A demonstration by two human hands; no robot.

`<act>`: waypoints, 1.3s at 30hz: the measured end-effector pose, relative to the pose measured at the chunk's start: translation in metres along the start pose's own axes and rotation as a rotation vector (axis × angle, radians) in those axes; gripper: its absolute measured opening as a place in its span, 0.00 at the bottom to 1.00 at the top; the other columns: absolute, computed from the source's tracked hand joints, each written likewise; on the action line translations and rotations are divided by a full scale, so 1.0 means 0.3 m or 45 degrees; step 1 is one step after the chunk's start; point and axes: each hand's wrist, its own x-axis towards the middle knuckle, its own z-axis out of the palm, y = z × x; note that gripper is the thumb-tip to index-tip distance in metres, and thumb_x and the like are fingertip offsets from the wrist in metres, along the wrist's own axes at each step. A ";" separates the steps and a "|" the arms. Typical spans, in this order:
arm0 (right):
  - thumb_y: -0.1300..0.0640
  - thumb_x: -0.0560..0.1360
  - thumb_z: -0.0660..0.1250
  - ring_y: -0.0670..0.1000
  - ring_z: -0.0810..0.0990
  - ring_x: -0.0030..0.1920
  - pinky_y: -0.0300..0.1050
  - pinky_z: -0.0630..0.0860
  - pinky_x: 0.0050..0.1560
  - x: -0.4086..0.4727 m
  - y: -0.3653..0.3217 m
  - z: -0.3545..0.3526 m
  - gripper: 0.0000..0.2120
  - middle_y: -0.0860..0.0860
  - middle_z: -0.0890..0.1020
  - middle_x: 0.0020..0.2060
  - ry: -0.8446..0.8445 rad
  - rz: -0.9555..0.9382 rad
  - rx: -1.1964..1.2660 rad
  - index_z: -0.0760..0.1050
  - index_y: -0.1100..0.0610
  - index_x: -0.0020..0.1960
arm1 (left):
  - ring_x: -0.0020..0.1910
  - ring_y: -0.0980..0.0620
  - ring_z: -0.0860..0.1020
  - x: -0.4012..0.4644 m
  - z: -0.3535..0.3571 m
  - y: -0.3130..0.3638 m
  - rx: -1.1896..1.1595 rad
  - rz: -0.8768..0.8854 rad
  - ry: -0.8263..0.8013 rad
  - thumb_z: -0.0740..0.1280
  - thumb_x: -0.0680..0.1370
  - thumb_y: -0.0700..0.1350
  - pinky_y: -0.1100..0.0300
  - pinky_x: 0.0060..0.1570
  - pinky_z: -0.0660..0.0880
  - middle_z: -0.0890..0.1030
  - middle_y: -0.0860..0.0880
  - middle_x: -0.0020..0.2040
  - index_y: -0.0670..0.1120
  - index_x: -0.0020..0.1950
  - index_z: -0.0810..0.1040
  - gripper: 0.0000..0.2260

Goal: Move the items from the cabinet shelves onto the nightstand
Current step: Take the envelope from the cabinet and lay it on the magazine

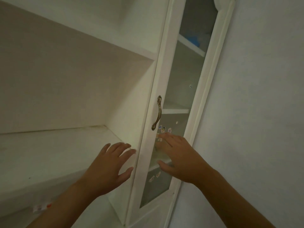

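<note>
A white cabinet stands open in front of me, its bare middle shelf (54,150) running across the left. My left hand (111,167) hovers over that shelf's right end with fingers spread, holding nothing. The cabinet's glass door (174,96) with a bronze handle (157,112) hangs open edge-on. My right hand (179,157) lies flat against the door's glass below the handle, fingers straight. A small white item with an orange end (42,208) sits on the shelf below, at the lower left. The nightstand is out of view.
Small stickers (162,130) dot the glass around my right hand. Through the glass I see inner shelves and a blue object (195,39) high up. A plain white wall (263,112) fills the right side.
</note>
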 end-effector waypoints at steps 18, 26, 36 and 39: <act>0.46 0.77 0.72 0.54 0.77 0.67 0.54 0.72 0.71 0.266 0.171 0.036 0.23 0.54 0.81 0.66 0.431 -0.385 -0.593 0.80 0.56 0.67 | 0.76 0.44 0.70 0.134 0.189 -0.098 0.132 0.253 0.253 0.61 0.80 0.62 0.40 0.72 0.65 0.73 0.48 0.75 0.51 0.75 0.72 0.26; 0.48 0.80 0.67 0.58 0.73 0.73 0.58 0.71 0.71 0.310 0.193 0.012 0.20 0.57 0.78 0.69 0.447 -0.472 -0.690 0.79 0.58 0.67 | 0.76 0.45 0.70 0.147 0.183 -0.082 0.122 0.152 0.190 0.61 0.79 0.63 0.43 0.75 0.61 0.72 0.49 0.76 0.51 0.76 0.71 0.28; 0.47 0.81 0.65 0.56 0.69 0.76 0.58 0.74 0.66 0.328 0.259 0.010 0.23 0.56 0.76 0.71 0.360 -0.563 -0.768 0.75 0.57 0.72 | 0.79 0.47 0.65 0.210 0.193 -0.033 0.034 0.127 0.235 0.61 0.80 0.63 0.42 0.74 0.67 0.65 0.51 0.81 0.52 0.81 0.65 0.31; 0.47 0.81 0.65 0.56 0.67 0.78 0.58 0.74 0.65 0.323 0.265 -0.007 0.25 0.56 0.75 0.73 0.342 -0.585 -0.755 0.74 0.58 0.73 | 0.79 0.46 0.66 0.225 0.199 -0.012 0.067 0.152 0.220 0.61 0.81 0.63 0.39 0.72 0.70 0.67 0.50 0.80 0.52 0.81 0.65 0.31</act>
